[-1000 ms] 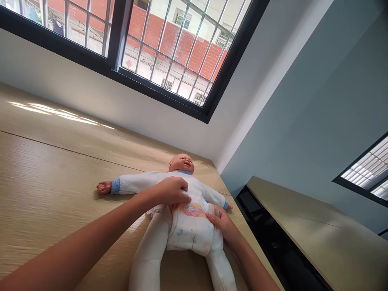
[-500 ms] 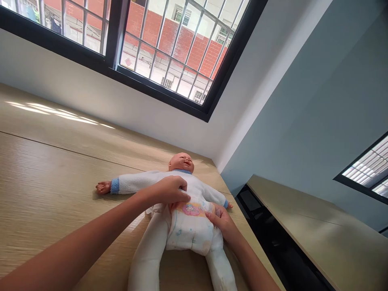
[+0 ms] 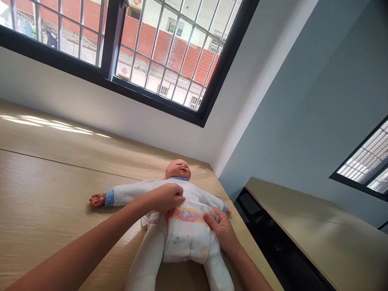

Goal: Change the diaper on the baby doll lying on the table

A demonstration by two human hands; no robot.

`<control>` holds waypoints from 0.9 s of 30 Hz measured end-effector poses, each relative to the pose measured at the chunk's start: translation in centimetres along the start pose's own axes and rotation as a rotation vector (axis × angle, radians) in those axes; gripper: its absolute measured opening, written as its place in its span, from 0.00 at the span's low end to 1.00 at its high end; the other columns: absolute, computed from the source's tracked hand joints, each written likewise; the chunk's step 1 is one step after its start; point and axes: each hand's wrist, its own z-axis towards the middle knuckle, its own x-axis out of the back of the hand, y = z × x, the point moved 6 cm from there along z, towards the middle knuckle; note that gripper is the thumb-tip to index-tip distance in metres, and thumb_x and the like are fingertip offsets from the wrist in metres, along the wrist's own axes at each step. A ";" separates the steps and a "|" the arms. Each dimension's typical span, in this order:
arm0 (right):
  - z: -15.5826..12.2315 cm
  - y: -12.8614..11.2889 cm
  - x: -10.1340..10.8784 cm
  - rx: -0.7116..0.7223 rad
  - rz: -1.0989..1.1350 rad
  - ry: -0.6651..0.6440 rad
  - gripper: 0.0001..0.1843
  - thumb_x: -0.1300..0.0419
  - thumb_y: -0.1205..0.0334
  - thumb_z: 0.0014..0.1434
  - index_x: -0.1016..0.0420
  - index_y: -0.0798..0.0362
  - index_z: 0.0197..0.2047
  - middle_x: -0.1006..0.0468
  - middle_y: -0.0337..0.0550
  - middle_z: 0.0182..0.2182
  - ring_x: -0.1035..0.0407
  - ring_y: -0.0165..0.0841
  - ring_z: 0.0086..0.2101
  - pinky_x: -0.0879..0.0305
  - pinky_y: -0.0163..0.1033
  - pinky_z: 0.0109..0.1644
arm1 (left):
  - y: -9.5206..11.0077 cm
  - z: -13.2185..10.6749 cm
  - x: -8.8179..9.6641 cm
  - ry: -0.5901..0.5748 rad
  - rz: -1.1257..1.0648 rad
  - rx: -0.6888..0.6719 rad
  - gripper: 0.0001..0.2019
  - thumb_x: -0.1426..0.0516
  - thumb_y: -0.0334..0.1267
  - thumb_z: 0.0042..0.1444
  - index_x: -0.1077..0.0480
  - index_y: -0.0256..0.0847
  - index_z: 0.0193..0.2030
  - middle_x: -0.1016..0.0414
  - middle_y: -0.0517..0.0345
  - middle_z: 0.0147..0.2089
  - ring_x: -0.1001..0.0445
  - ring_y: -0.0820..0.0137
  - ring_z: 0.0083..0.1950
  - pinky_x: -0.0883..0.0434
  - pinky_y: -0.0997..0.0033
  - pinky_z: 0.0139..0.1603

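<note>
Where the 2 bare hands meet, a white diaper (image 3: 189,244) sits around the hips of a baby doll (image 3: 193,194), which lies on its back with its head pointing away from the person. Across the diaper's front runs a yellow-orange printed band (image 3: 198,217) with a pink cartoon figure; beside that figure are small marks, perhaps lettering, too small to read. Pale blue motifs dot the panel below.

The diaper lies between the hands and slightly below them in the view. The left hand (image 3: 169,197) is at the upper left of the band, fingers curled in and thumb tip near them; its own back hides the grip, so I cannot tell whether it pinches anything. The right hand (image 3: 222,230) holds the diaper's other side, thumb on the front of the band, fingers partly hidden at the hip.

The doll wears a white fleecy top with a blue collar and 2 blue cuffs, its arms spread wide. Its 2 white cloth legs reach the bottom edge of the view.

Beneath is a pale wood-grain table (image 3: 54,194), striped with sunlight near a white wall (image 3: 145,123). Above is a dark-framed, barred window (image 3: 107,38), with red brick outside. To the right are another wood-topped table (image 3: 303,210), a blue-grey wall (image 3: 303,133) and a 2nd window (image 3: 359,161).
</note>
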 end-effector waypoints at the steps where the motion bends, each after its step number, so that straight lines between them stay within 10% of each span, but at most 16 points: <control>1: -0.1 -0.4 0.0 0.028 -0.028 0.024 0.21 0.37 0.44 0.59 0.33 0.55 0.31 0.34 0.36 0.26 0.42 0.28 0.28 0.44 0.34 0.31 | 0.2 0.0 0.3 -0.001 -0.006 -0.018 0.15 0.49 0.46 0.59 0.38 0.39 0.25 0.36 0.64 0.24 0.42 0.73 0.28 0.47 0.71 0.29; 19: 3.8 -6.1 -0.8 0.239 -0.656 -0.026 0.14 0.46 0.58 0.64 0.46 0.50 0.29 0.41 0.31 0.22 0.49 0.28 0.26 0.56 0.36 0.31 | -1.2 1.2 0.1 0.099 -0.056 0.010 0.15 0.57 0.49 0.64 0.44 0.42 0.30 0.34 0.59 0.30 0.36 0.66 0.34 0.41 0.69 0.35; 27: 6.7 -1.9 -1.0 -0.086 -0.372 -0.002 0.10 0.42 0.60 0.55 0.39 0.51 0.26 0.37 0.33 0.22 0.45 0.28 0.25 0.52 0.34 0.30 | -3.4 1.7 -0.1 0.151 -0.043 0.206 0.14 0.58 0.46 0.64 0.45 0.43 0.30 0.30 0.56 0.32 0.29 0.63 0.37 0.36 0.69 0.36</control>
